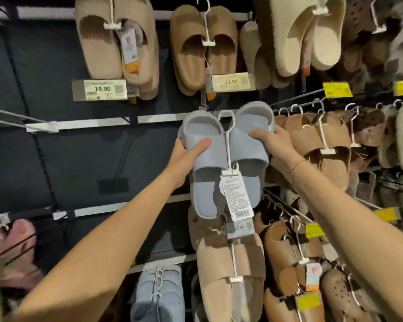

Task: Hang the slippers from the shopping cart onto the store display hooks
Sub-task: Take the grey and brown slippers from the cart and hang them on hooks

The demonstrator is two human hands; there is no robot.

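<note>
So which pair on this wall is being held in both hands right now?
The grey-blue slides on a white hanger, centre: left hand and right hand each grip a slide. The tan and beige pairs hang untouched.

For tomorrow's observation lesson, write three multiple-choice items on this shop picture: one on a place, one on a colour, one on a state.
1. Where are the held slippers relative to the price label reading 19.90 at upper centre?
A. below it
B. above it
C. far to its left

2. What colour are the held slippers?
A. pink
B. grey-blue
C. black

3. How are the slippers being held?
A. by one hand
B. by both hands
C. by no hand

Answers: 1 A, the pair sits under that label. 2 B, both slippers are pale grey-blue. 3 B, the left hand grips the left slipper and the right hand the right one, with the white hanger between them.
</note>
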